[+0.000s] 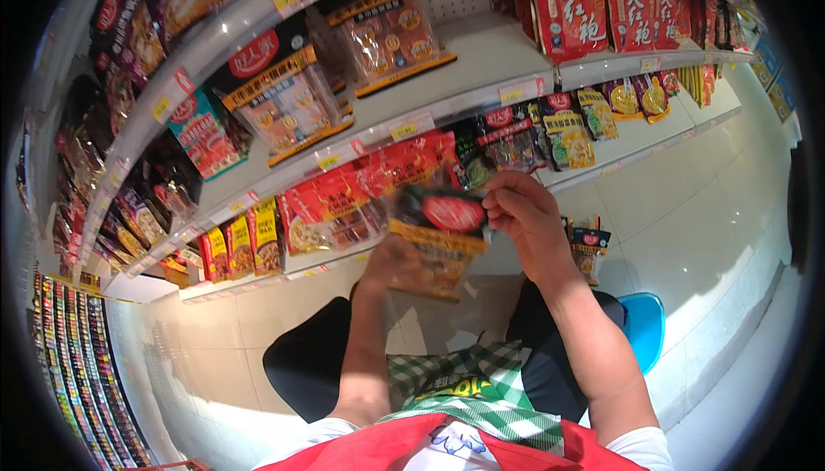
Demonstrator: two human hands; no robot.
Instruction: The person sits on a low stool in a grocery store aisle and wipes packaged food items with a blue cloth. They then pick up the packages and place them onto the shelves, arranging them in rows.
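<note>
A black and orange food packet with a clear lower part (438,239) hangs between my hands in front of the lower shelf, slightly blurred. My right hand (522,219) pinches its upper right corner between thumb and fingers. At the packet's left side is my left hand (387,268), partly behind it and blurred; its fingers cannot be made out clearly. Similar black and orange packets (287,100) stand on the middle shelf, with another pile (393,32) beside them. Red packets (335,207) line the bottom shelf behind the held one.
Shelf edges with price tags (412,126) curve across the view. Red pouches (567,7) fill the upper right shelf. More packets (586,245) stand on the floor beside my right knee, near a blue plastic object (644,329). Yellow packets (264,236) stand at lower left.
</note>
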